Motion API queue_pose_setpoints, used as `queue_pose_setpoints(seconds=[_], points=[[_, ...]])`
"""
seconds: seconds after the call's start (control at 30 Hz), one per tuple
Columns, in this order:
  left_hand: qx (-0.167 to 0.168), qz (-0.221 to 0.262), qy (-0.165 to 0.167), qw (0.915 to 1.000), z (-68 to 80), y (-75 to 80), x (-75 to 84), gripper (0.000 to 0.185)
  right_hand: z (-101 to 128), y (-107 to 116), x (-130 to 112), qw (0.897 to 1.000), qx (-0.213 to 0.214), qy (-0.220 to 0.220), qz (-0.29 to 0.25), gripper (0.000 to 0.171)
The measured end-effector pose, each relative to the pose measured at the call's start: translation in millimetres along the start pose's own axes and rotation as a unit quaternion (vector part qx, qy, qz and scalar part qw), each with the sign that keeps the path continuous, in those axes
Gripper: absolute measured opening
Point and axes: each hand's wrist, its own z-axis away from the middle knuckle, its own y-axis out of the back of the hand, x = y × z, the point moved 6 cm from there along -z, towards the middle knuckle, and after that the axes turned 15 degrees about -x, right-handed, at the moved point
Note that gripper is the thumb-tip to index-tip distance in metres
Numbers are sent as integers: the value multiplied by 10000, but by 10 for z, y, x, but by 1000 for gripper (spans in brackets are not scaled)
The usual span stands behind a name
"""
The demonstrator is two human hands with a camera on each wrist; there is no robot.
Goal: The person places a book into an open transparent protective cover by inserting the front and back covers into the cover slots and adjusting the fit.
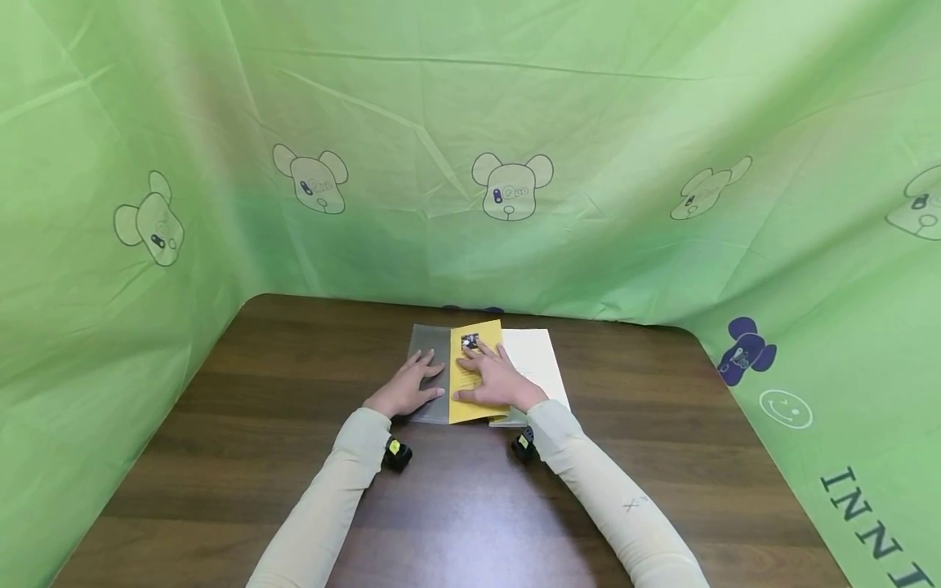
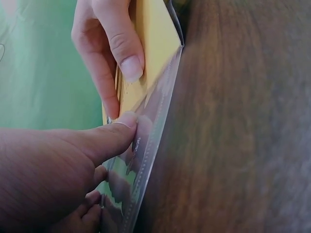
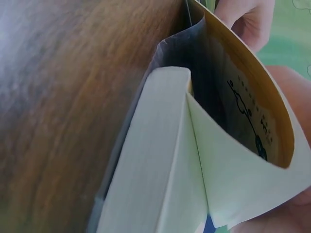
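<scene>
A book lies on the table, its white page (image 1: 531, 353) facing up on the right and its yellow cover flap (image 1: 460, 408) to the left of that. Left of the flap extends a clear plastic sheet (image 1: 432, 341). My left hand (image 1: 408, 386) rests on this sheet with fingers spread, its thumb (image 2: 109, 138) close to the yellow edge. Across the yellow flap lies my right hand (image 1: 494, 380), fingers spread and pressing on it. In the right wrist view, the thick page block (image 3: 146, 141) sits below a bowed cover (image 3: 248, 179), and part of the right hand is hidden behind that cover.
A brown wooden table (image 1: 294, 367) carries the book near its far edge. Green printed cloth (image 1: 412, 122) hangs behind the table and along both sides. Black wrist cameras, such as the left one (image 1: 398, 454), sit at both cuffs.
</scene>
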Motion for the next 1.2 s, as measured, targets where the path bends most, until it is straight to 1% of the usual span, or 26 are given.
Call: queue_pose_setpoints(seconds=[0.33, 0.5, 0.63, 0.8, 0.9, 1.07, 1.2], points=[[36, -53, 31, 10000, 12, -5, 37, 55, -44, 20, -107, 9999, 109, 56, 107, 73], [42, -67, -13, 10000, 18, -17, 21, 54, -72, 9, -160, 9997, 135, 48, 204, 74], [118, -59, -64, 9999, 14, -13, 7, 54, -77, 16, -187, 9996, 160, 26, 241, 75], [216, -52, -168, 9996, 11, 3, 41, 56, -79, 35, -204, 9996, 212, 10, 212, 76], [219, -22, -185, 9996, 10, 9, 61, 56, -87, 33, -212, 9994, 228, -17, 247, 76], [176, 72, -121, 9997, 20, 10, 62, 55, -97, 32, -222, 9997, 217, 61, 57, 79], [136, 1, -76, 9999, 30, 2, 57, 54, -70, 49, -204, 9996, 158, 210, -78, 80]])
